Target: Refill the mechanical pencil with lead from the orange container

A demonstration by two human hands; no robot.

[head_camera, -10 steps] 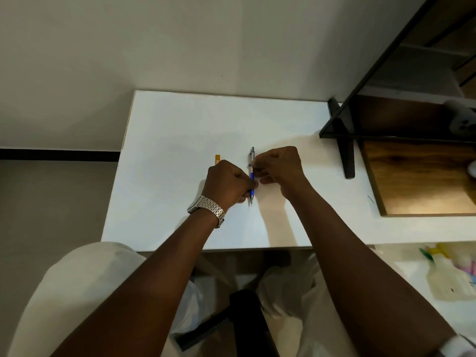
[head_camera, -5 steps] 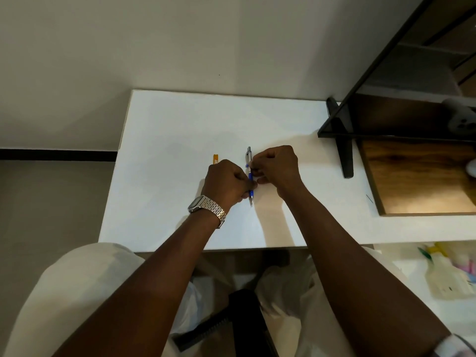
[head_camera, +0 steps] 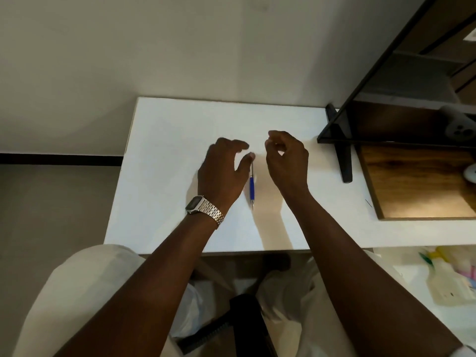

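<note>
The mechanical pencil [head_camera: 252,188], blue grip and silver upper barrel, lies on the white table [head_camera: 167,176] with its tip pointing toward me. My left hand [head_camera: 221,171] hovers just left of it, fingers spread, the thumb tip close to the pencil's top end. My right hand [head_camera: 287,161] hovers just right of it, fingers loosely curled with nothing visible in them. Neither hand grips the pencil. The orange container is not visible; my left hand covers the spot where it lay.
A black shelf frame's foot [head_camera: 345,161] stands on the table to the right, beside a wooden board [head_camera: 417,181]. A thin dark sliver [head_camera: 368,203] lies near the board's corner. A plastic bag [head_camera: 450,282] sits below at the right.
Both hands were closed together on the pencil; they have let go, opened and moved apart and forward. The pencil now lies free on the table. The orange container went out of sight under my left hand.
</note>
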